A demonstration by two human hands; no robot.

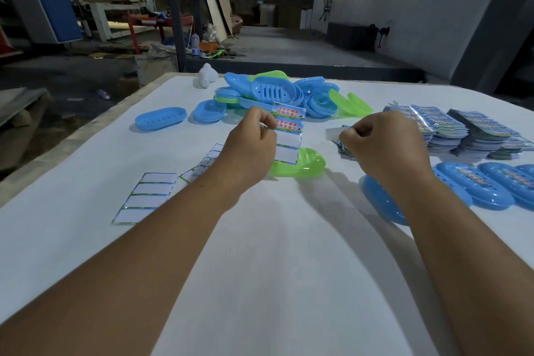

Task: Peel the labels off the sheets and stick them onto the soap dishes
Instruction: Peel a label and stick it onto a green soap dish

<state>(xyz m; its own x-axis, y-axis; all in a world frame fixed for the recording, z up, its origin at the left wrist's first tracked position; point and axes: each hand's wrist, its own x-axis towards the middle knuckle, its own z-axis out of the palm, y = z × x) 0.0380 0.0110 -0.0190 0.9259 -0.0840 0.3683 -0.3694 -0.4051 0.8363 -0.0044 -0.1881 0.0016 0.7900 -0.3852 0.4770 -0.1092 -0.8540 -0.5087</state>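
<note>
Mid-peel here — left hand (250, 136) pinched the label sheet (286, 136), right hand (375, 141) gripped a peeled label (332, 133); next up looked like the green soap dish (310, 163).

Dishes (268, 92) behind sheets (146, 196) (table (260, 254))

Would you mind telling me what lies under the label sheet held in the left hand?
A green soap dish sits on the table below the label sheet; the sheet and left hand cover its left part.
</note>
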